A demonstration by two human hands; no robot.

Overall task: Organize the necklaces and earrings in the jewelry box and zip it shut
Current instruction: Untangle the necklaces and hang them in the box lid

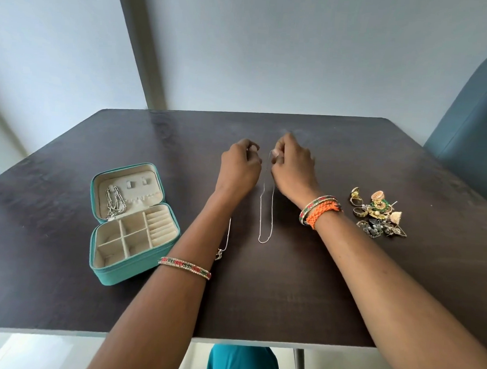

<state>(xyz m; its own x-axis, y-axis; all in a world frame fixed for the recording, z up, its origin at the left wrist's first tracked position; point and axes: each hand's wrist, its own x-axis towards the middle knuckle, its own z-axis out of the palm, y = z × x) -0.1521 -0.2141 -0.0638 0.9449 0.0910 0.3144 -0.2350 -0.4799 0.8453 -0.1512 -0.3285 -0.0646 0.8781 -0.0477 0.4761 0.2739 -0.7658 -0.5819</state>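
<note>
Pale grey walls rise behind a dark bench [287, 285], with a blue chair [473, 134] at its far right corner; the left hand [239, 167] and right hand [291, 167] sit close together near the middle, each pinching with curled fingers one end of a thin silver necklace [264, 213], whose loop trails toward the person, likely held so to work the clasp or straighten it before stowing; the clasp itself is too small to make out; a second fine chain [224, 239] lies partly hidden under the left forearm; the teal jewelry box [113, 275] lies open at left, a chunky silver chain [112, 201] already hung in its lid, its compartments seemingly bare; a heap of earrings and rings [376, 214] waits at right, tangled and hard to count.
</note>
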